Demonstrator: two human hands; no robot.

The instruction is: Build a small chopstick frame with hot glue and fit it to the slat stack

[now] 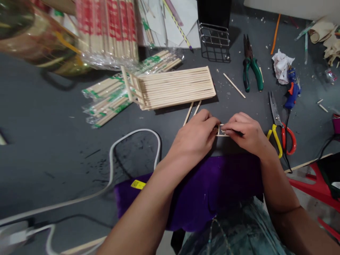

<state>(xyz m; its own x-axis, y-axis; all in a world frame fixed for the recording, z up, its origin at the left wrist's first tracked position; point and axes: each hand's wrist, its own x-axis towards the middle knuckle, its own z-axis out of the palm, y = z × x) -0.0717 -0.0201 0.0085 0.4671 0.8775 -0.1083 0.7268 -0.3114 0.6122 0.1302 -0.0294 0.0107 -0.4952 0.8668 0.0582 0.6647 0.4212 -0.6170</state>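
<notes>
Between my hands, near the table's front edge, is a small frame of thin wooden sticks (222, 135). My left hand (196, 131) is closed on its left end, fingertips pressed together. From the other side, my right hand (245, 132) pinches the right end with thumb and fingers. My fingers hide much of the frame. Just beyond my left hand, two loose wooden sticks (188, 113) lie on the table. Behind them rests a slatted model of wooden sticks (176, 86), like a small bed or bench, with an upright piece at its left end.
Right of my hands lie scissors (276, 120), a blue glue gun (293, 92), crumpled paper (282, 67) and green-handled pliers (250, 67). Packs of chopsticks (108, 35) and a wire stand (214, 39) sit at the back. A white cable (111, 166) loops at left; a purple cloth (212, 191) is below.
</notes>
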